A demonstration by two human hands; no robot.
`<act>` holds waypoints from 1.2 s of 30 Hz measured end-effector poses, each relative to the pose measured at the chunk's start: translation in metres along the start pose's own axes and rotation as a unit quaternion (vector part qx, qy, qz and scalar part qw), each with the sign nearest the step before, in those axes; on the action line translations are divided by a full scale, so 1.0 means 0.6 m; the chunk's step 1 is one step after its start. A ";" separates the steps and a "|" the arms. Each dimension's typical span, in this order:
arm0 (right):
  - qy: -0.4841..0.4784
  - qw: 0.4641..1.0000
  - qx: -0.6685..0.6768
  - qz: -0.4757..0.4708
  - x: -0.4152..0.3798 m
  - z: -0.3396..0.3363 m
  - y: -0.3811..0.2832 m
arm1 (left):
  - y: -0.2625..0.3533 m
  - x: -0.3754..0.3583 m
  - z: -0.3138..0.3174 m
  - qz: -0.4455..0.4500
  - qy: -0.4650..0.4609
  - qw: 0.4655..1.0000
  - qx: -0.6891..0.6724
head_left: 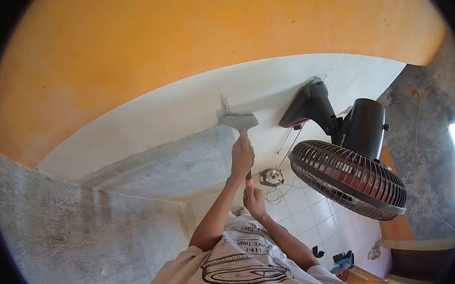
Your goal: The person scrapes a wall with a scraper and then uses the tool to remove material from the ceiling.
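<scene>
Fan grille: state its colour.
The fan grille is dark brown to black; head view.

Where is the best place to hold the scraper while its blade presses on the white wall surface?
Probably the handle of the scraper, from the end away from the blade. The wide flat blade lies against the white surface; one hand grips near the blade, the other hand holds the handle's end.

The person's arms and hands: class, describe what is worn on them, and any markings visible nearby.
Both arms are bare from the short sleeves down. No gloves, watch or rings show on the left hand or the right hand. The shirt is pale cream, with a dark printed drawing and lettering on it.
</scene>
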State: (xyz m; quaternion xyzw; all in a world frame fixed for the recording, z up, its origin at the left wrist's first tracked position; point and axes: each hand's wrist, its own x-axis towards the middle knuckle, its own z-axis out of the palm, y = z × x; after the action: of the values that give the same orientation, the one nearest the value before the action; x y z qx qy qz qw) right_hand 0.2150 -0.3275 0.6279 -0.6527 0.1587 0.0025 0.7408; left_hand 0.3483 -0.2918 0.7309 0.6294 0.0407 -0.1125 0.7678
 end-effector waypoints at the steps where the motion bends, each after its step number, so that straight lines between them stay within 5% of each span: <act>1: -0.004 1.000 -0.011 -0.007 0.003 -0.001 0.005 | -0.007 0.002 -0.001 -0.001 0.018 1.000 0.011; 10: -0.007 0.999 0.041 -0.017 0.017 0.012 -0.018 | 0.001 0.032 0.003 0.074 0.019 0.996 0.048; 23: 0.002 1.000 0.025 -0.015 0.003 0.011 -0.016 | -0.003 0.019 0.000 0.020 -0.014 1.000 0.016; 30: 0.016 0.998 0.039 -0.040 0.012 0.035 -0.071 | 0.100 0.008 0.006 0.025 -0.055 0.998 0.001; 36: 0.015 0.999 0.044 -0.022 -0.009 0.034 -0.028 | 0.031 0.008 -0.002 0.017 -0.020 0.999 0.036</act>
State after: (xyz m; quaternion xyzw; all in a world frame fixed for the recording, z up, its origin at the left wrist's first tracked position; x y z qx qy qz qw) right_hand 0.2183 -0.3090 0.6471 -0.6228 0.1555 -0.0302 0.7662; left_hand 0.3571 -0.2874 0.7478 0.6550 0.0108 -0.1133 0.7470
